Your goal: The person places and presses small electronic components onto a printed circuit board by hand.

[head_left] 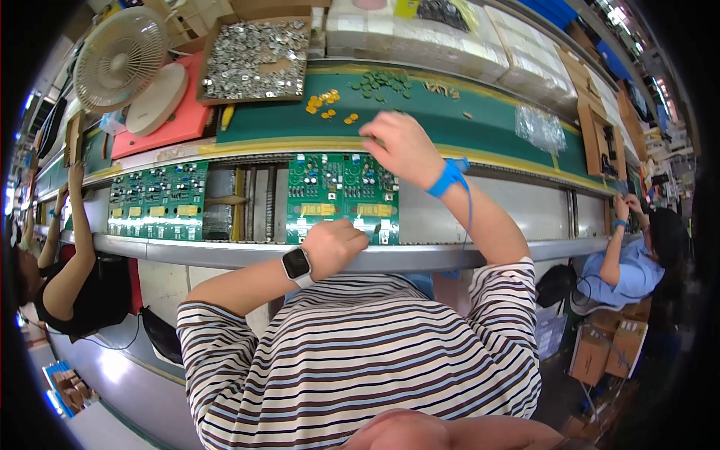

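Note:
A green circuit board (315, 184) crowded with small parts and yellow blocks lies on the conveyor rails in front of me. My left hand (335, 247) is at its near edge, fingers curled and pressed together; whatever they grip is hidden. Over the far right corner of the board is my right hand (405, 148), its fingers bent into a pinch, with a hint of green between them too small to name. A blue wrist strap (448, 178) with a cord circles that wrist. Beyond, on the green mat, lie loose green disc-shaped parts (382, 85) and yellow ones (321, 101).
Another populated circuit board (157, 199) sits on the rails to the left. An open carton of small metal parts (256, 56) stands behind, beside a fan (120, 60). A clear plastic bag (540, 129) lies at right. Co-workers sit on both sides.

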### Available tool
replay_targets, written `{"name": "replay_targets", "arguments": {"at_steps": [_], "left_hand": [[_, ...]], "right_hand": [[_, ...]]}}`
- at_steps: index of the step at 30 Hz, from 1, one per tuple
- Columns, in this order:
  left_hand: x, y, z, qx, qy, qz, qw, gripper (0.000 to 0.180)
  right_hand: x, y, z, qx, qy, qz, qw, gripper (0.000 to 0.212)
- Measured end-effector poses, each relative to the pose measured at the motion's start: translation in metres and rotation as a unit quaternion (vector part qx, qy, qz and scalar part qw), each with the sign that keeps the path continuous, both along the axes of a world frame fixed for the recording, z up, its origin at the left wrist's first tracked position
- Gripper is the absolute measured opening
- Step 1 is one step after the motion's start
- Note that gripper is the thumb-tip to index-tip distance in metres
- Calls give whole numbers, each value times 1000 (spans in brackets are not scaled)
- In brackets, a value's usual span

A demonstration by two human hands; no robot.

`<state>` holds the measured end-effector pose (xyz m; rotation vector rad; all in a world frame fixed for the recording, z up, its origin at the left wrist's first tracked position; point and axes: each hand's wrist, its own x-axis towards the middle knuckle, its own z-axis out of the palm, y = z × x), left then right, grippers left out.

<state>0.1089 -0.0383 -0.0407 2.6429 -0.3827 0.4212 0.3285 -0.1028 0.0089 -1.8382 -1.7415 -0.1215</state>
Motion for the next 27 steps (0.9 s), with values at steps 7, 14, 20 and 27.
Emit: {"name": "replay_targets", "arguments": {"at_steps": [7,14,20,27], "left_hand": [[-4,-10,0,19,-15,14,1000,19],[-11,-10,-2,-23,4,34,999,23],[-8,-4,-3,-83,-4,74,994,19],[-6,-6,-2,-74,4,58,996,14]], "right_hand": [[23,151,-14,-4,-153,-55,987,12],[16,215,-38,-8,-251,-90,964,17],[17,236,-41,59,-242,-63,966,17],[19,218,-40,77,-168,-69,980,15]]}}
